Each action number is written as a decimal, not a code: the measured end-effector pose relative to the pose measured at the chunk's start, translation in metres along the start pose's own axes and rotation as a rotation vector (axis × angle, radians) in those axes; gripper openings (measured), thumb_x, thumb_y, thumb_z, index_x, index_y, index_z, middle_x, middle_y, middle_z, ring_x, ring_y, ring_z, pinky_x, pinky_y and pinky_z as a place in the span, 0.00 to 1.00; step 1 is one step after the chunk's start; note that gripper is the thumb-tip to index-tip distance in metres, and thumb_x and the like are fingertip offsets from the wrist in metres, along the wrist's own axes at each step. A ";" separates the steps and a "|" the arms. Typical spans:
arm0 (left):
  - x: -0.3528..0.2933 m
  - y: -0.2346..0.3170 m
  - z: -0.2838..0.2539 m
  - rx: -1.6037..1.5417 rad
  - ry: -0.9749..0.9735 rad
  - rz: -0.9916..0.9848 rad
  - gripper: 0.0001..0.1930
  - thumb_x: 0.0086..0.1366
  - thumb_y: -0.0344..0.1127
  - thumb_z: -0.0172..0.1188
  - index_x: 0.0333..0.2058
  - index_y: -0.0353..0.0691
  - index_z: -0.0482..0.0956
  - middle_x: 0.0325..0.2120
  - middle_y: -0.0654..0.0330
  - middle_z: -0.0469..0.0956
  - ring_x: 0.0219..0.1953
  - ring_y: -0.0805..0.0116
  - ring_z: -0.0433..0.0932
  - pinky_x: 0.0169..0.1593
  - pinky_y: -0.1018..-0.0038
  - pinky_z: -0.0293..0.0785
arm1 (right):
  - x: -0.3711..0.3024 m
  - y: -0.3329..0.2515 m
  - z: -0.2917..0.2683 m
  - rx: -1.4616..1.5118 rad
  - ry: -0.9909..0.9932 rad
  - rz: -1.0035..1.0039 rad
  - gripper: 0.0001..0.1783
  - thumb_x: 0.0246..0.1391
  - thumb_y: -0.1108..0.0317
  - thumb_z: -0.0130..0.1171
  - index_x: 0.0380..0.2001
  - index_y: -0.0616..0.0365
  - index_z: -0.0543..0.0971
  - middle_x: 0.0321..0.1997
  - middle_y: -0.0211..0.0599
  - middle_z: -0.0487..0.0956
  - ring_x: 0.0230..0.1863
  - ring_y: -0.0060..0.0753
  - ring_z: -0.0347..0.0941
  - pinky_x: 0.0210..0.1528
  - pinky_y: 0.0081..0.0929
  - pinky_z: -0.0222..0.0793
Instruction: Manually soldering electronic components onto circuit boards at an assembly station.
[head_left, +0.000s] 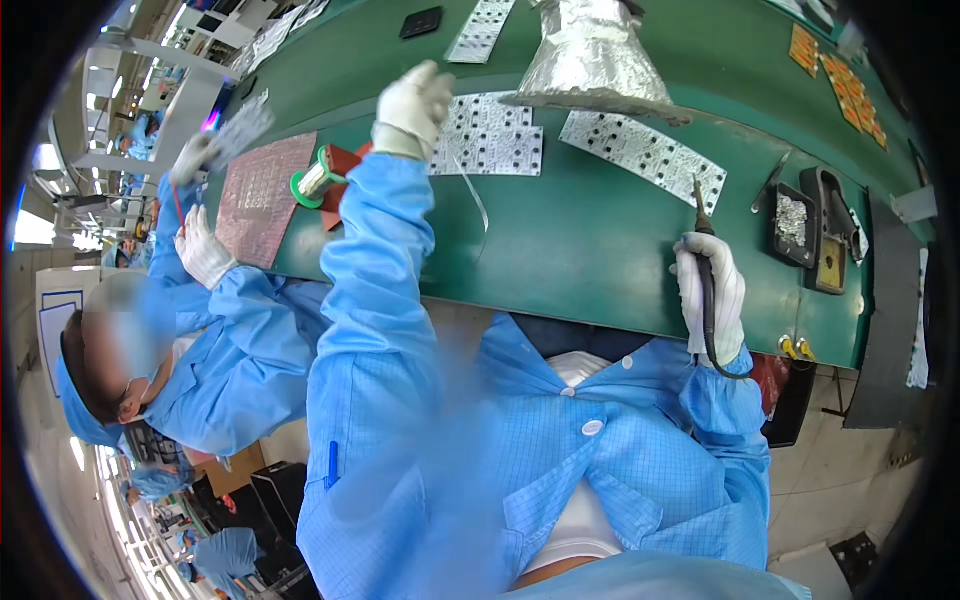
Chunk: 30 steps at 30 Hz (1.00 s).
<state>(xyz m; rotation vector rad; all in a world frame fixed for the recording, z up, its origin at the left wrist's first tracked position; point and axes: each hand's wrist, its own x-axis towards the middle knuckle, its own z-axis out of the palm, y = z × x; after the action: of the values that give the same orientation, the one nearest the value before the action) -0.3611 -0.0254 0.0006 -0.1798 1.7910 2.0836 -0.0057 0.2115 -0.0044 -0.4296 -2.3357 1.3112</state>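
Note:
My right hand (712, 295), in a white glove, grips a soldering iron (704, 222) with a black cable. The iron points away from me, its tip at the right end of a white circuit board panel (640, 150); whether it touches cannot be told. My left hand (413, 105), also gloved, is raised beside another white panel (490, 140). Its fingers are curled, and what they hold, if anything, is hidden. A thin pale strand (478, 200) lies below that panel. Left of my forearm stands a green-rimmed spool of solder wire (316, 180) on a red holder.
A foil-covered hood (595, 60) overhangs the green bench. At right are tweezers (770, 182), a black tray of silvery bits (793, 222) and an iron stand with a sponge (831, 265). A co-worker (215, 350) at left holds a board (243, 128) beside a pink mat (262, 200).

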 end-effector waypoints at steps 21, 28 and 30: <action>-0.142 -0.090 0.027 1.296 -0.155 0.893 0.15 0.58 0.43 0.67 0.35 0.42 0.73 0.24 0.54 0.77 0.23 0.49 0.79 0.28 0.60 0.76 | -0.005 -0.018 -0.051 -0.123 0.158 -0.072 0.13 0.57 0.82 0.57 0.45 0.62 0.75 0.38 0.39 0.80 0.36 0.25 0.78 0.37 0.24 0.75; -0.184 -0.107 0.111 1.256 -0.879 1.031 0.14 0.63 0.41 0.60 0.45 0.42 0.76 0.38 0.54 0.79 0.25 0.58 0.80 0.26 0.66 0.78 | 0.154 -0.010 -0.136 -0.722 0.273 -0.112 0.14 0.59 0.69 0.60 0.48 0.56 0.75 0.40 0.41 0.82 0.43 0.37 0.80 0.47 0.30 0.73; -0.171 -0.103 0.117 1.161 -0.808 1.094 0.10 0.62 0.39 0.59 0.39 0.42 0.72 0.33 0.56 0.72 0.22 0.64 0.77 0.23 0.68 0.75 | 0.223 0.036 -0.162 -0.955 0.248 -0.098 0.17 0.58 0.62 0.60 0.49 0.53 0.75 0.42 0.45 0.82 0.45 0.49 0.80 0.47 0.37 0.74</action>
<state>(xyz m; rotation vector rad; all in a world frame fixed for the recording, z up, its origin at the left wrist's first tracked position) -0.1489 0.0653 -0.0157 1.9304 2.2840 0.7931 -0.1138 0.4502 0.0871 -0.6858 -2.5701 0.0041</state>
